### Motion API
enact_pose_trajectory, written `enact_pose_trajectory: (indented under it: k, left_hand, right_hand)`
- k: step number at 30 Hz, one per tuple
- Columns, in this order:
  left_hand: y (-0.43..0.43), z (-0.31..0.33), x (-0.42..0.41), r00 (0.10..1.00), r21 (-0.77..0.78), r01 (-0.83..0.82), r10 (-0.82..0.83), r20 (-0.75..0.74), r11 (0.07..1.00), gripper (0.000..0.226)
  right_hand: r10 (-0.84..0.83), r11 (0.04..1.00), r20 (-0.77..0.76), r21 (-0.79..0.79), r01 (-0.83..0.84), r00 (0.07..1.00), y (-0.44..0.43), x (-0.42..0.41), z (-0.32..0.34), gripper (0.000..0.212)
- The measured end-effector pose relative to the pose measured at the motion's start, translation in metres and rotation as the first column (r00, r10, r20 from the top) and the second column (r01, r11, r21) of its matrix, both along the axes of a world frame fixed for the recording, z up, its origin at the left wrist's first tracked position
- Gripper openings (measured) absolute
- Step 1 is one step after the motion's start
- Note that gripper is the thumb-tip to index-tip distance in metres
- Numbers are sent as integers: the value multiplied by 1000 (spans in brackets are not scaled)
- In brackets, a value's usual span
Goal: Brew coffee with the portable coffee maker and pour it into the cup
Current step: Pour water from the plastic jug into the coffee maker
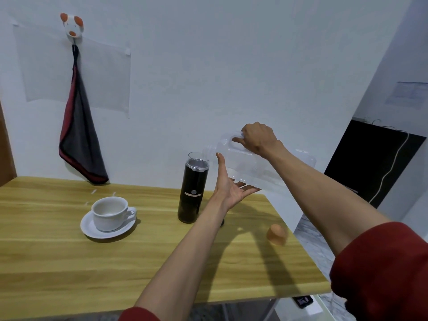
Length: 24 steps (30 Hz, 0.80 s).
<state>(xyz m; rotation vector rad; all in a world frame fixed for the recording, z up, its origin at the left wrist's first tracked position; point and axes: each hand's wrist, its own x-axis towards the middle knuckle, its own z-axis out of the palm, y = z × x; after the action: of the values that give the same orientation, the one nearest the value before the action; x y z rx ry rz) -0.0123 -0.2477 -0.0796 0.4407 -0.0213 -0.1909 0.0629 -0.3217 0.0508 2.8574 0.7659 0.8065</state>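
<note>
Spillage is the chief danger here. The right grip (259,140) is closed round the handle of a clear plastic jug (273,165), which is held tipped on its side. The left grip (231,188) lies open under the jug, palm up, fingers flat against its underside and thumb up along its shoulder. It props the jug without clasping it. The jug's mouth reaches out beyond the left grip's thumb, just over the open top of the black coffee maker (192,195), which stands upright on the table (69,262) just left of and below that grip.

The opening looks narrow against the jug's bulk. A steeper tilt from the right grip, or a slip along the flat left palm, could send water down the maker's outside and over the table. I cannot tell how much water the jug holds, so a sudden surge is hard to rule out. The jug's neck sits close to the maker's rim, and a knock there might topple the tall, slim body.

The white cup (110,213) on its saucer (92,232) stands well to the left of both grips, out of the pouring line. An orange cap (276,234) lies on the table below the right forearm and could be swept off the near edge.
</note>
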Motion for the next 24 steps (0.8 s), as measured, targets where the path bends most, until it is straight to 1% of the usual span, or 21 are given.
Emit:
enact_pose_trajectory:
  k: [13, 20, 24]
  left_hand:
    - [-2, 3, 0, 1000, -46, 1, -1, -1, 999, 113]
    - [-1, 3, -2, 1000, -35, 4, -4, -2, 999, 110]
    - [-2, 4, -2, 1000, -44, 6, -6, -4, 999, 112]
  right_hand:
    - [-13, 1000, -22, -28, 12, 1000, 3, -2, 6, 58]
    - [-12, 1000, -31, -12, 11, 999, 3, -3, 5, 59]
    - [-11, 1000, -28, -20, 10, 1000, 3, -3, 6, 59]
